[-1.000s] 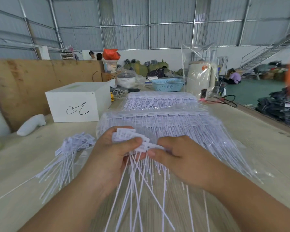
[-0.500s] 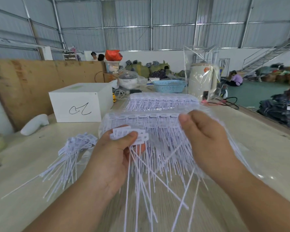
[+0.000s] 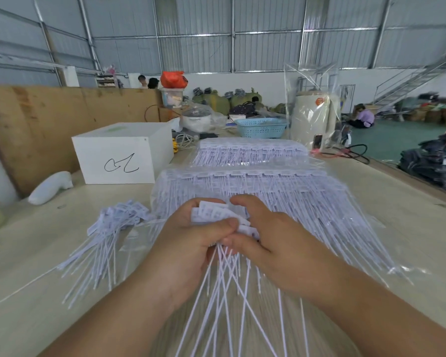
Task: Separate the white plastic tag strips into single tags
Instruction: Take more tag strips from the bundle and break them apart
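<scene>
A person's left hand (image 3: 188, 243) grips a bunch of white tags (image 3: 216, 215) by their heads, thumb clamped across them, stems trailing toward the camera. The right hand (image 3: 265, 235) closes thumb and fingers on the tag heads at the bunch's right edge. Unsplit tag strips (image 3: 255, 186) lie in clear plastic on the table (image 3: 410, 228) just beyond the hands; a loose pile of single tags (image 3: 108, 228) sits to the left. The step looks like snapping off another tag; next likely calls for a clean twist and pull away.
</scene>
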### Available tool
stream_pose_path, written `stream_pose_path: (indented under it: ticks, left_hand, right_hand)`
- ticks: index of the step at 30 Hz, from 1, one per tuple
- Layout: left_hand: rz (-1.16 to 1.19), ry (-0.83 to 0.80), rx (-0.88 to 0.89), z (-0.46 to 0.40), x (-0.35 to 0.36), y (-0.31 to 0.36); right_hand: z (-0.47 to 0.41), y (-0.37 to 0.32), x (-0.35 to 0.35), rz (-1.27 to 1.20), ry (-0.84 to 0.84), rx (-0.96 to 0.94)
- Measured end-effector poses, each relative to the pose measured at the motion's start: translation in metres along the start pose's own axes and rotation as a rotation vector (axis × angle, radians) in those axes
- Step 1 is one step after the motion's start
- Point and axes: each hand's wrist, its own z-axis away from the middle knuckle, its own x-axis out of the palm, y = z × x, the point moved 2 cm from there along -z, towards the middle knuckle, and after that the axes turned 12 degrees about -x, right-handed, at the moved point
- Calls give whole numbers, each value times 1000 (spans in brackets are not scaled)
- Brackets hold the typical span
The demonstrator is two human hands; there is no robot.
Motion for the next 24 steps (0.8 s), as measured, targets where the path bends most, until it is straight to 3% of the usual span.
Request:
stream_pose_path:
  ticks: [8, 15, 18, 22, 24]
  left_hand:
    - [54, 48, 35, -1, -7, 12]
    - [31, 61, 58, 0, -3, 12]
    - [131, 67, 81, -2, 1, 13]
    - [204, 117, 34, -4, -5, 9]
    - [196, 156, 38, -5, -9, 10]
  right_hand:
    - [5, 4, -13, -149, -50, 101]
    - [3, -1, -14, -181, -23, 77]
    - [-1, -11, -11, -74, 129, 65]
    - [-5, -9, -27, -180, 603, 147]
    - [-1, -4, -39, -251, 628, 114]
